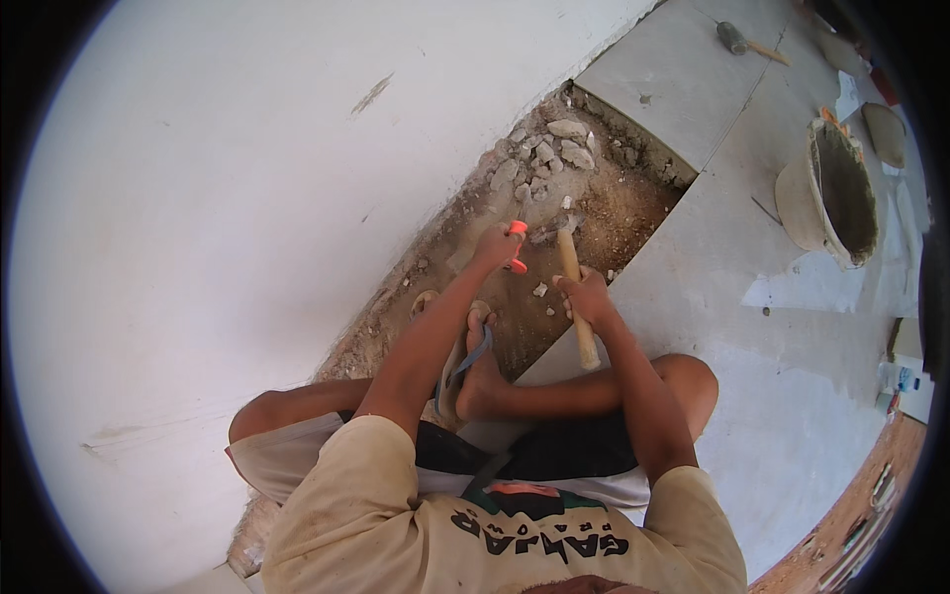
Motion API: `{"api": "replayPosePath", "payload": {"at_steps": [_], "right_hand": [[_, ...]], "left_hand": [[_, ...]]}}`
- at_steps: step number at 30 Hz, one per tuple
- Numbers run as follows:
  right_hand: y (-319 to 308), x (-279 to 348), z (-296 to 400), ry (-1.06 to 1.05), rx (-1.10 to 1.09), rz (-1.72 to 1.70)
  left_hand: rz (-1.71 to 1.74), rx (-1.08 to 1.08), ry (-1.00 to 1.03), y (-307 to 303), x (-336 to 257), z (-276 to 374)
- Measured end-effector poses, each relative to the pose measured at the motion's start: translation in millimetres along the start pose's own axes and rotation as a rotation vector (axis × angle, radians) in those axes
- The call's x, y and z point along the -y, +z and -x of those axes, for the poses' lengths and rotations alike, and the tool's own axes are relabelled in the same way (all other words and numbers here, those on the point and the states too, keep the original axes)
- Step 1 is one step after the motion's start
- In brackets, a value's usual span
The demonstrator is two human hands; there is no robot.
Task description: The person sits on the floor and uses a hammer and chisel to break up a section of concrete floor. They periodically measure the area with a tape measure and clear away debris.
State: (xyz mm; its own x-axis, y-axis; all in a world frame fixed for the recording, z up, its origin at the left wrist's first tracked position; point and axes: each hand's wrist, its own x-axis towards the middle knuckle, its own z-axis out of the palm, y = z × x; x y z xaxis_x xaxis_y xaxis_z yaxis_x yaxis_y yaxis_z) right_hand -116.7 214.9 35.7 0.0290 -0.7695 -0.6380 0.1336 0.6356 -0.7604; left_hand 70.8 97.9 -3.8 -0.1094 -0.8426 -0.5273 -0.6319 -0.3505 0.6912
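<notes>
My left hand point(499, 246) is closed around the orange-red handle point(517, 265) of a tool, probably a chisel, whose tip is hard to make out against the rubble. In my right hand point(586, 293) is a hammer point(569, 256) with a pale wooden handle; its blurred metal head lies low over the dirt strip, right of the orange-red handle. Broken chunks of mortar or concrete point(568, 152) lie piled beyond both hands, between the white wall and the floor tiles. My sandalled foot point(479, 371) rests just behind the hands.
The white wall point(223, 185) borders the strip on the left. Large grey tiles point(660, 89) edge it at the top and right. On them stand a mortar-stained bucket point(798, 200) and a mallet point(733, 38) with a wooden handle. A plastic bottle point(905, 379) is at the far right.
</notes>
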Motion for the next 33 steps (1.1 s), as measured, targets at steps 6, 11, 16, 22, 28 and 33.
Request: {"api": "replayPosePath", "payload": {"at_steps": [6, 11, 16, 22, 28, 33], "right_hand": [[-8, 25, 4, -0.287, -0.191, 0.008], [-8, 39, 27, -0.402, -0.247, -0.028], [-18, 36, 42, -0.425, -0.311, -0.077], [-20, 57, 70, -0.492, -0.457, -0.154], [-2, 96, 92, -0.756, -0.721, -0.589], [40, 77, 64, -0.648, -0.806, -0.812]], "left_hand": [[0.978, 0.066, 0.029, -13, -29, 8], [1.238, 0.046, 0.022, -14, -30, -1], [1.382, 0.144, 0.089, -7, -36, -9], [1.609, 0.067, 0.023, 7, -56, -26], [1.698, -0.044, 0.084, 22, -64, -44], [1.655, -0.083, 0.031, 25, -78, -45]]}}
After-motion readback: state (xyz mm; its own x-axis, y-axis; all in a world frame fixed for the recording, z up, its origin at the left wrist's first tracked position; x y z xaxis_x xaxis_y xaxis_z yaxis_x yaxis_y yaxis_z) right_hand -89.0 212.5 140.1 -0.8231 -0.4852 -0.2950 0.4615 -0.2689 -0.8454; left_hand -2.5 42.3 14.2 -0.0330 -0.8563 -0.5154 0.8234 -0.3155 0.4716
